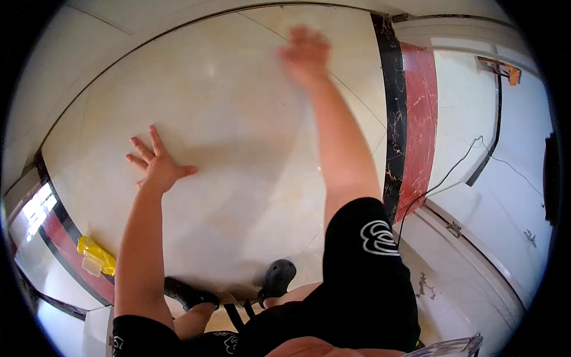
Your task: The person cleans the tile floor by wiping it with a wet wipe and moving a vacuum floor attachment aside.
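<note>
My left hand (159,166) is over the pale tiled floor (238,131) with its fingers spread wide and nothing in it. Whether it rests on the tiles I cannot tell. Farther out, toward the far wall, my right hand (306,52) is at the end of a stretched arm. Motion smears its fingers, and no object shows in it. Down by my left forearm lies a yellow soft pack with a pale flap lid (97,257).
A black and red stone threshold (410,131) runs along the right, with a thin dark cable (455,163) beyond it. White door panels (464,256) stand at lower right. My black clogs (279,276) are on the floor below. A wall edge curves along the far side.
</note>
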Tool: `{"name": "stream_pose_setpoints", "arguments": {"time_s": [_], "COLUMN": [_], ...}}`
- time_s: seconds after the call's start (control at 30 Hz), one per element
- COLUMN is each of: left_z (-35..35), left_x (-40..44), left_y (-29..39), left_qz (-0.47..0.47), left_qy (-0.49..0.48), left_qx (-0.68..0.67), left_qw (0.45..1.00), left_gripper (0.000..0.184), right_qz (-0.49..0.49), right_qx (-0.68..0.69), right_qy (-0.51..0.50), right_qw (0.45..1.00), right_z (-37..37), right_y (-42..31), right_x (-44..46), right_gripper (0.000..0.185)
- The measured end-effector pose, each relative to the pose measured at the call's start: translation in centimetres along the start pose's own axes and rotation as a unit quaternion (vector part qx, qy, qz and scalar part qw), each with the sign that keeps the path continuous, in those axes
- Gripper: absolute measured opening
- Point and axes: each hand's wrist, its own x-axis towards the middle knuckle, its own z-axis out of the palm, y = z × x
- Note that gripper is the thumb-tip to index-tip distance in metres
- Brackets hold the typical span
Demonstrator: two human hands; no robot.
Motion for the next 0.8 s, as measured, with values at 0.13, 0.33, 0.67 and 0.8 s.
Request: {"name": "stream_pose_setpoints", "arguments": {"time_s": [0.13, 0.33, 0.67, 0.8], "left_z": [-0.5, -1.1, -0.5, -0.6], "left_x": [-0.6, -0.6, 0.0, -0.2], "left_y": [0.1, 0.3, 0.0, -0.1], "left_qz": [0.01, -0.009, -0.007, 0.001], "left_qy": [-0.007, -0.035, -0.036, -0.037], "left_qx": [-0.035, -0.025, -0.015, -0.023], "left_qw": [0.999, 0.999, 0.999, 0.999], "left_gripper": [0.141, 0.138, 0.141, 0.141], "right_qz": [0.212, 0.251, 0.143, 0.104], "right_qx": [-0.078, -0.007, 0.087, 0.07], "right_qy": [-0.064, -0.07, 0.069, 0.093], "right_qw": [0.972, 0.966, 0.983, 0.988], "right_z": [3.0, 2.7, 1.3, 1.7], "right_y": [19.6, 19.6, -0.7, -6.6], "right_x": [-5.5, -0.7, 8.8, 7.0], "right_gripper": [0.067, 0.07, 0.089, 0.092]}}
